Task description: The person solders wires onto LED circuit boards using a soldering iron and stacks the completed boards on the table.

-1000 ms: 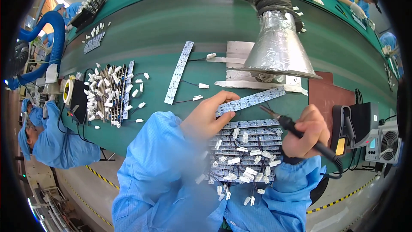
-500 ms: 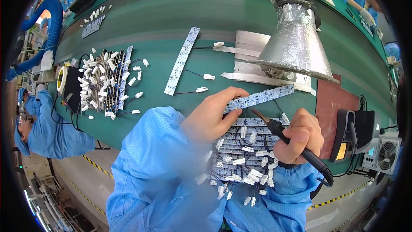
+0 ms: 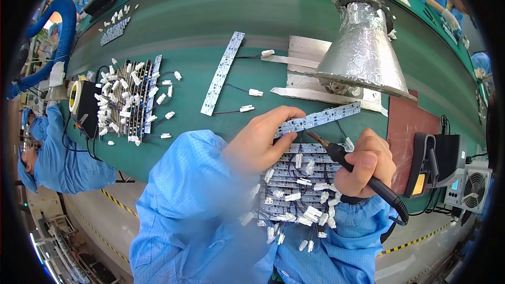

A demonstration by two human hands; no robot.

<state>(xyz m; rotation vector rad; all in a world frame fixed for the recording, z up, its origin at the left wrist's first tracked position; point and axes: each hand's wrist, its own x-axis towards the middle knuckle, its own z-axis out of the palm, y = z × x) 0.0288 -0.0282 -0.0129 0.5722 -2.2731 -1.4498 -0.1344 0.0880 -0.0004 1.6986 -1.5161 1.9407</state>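
Observation:
My left hand (image 3: 264,139) pinches one end of a narrow LED circuit strip (image 3: 332,116), which slants up to the right. A soldering iron (image 3: 347,160) is wrapped in the fingers of my right hand (image 3: 368,167). Its tip meets or nearly meets the strip's lower edge, close to my left fingertips; contact cannot be made out. Below the strip lies a stack of similar circuit strips (image 3: 284,178), with dark wires and white plug connectors (image 3: 312,212) hanging over the near side. Part of that stack is hidden behind my hands and sleeves.
A foil-covered fume hood (image 3: 360,47) stands over metal plates beyond my hands. One wired strip (image 3: 223,73) lies left of it, and a bundle of strips (image 3: 131,100) farther left. An iron stand (image 3: 421,165) sits at right. Co-workers in blue are at both sides.
The lone strip on the table and the conveyor-side strips have shifted very slightly. My hands, the held strip and the iron stay almost where they were.

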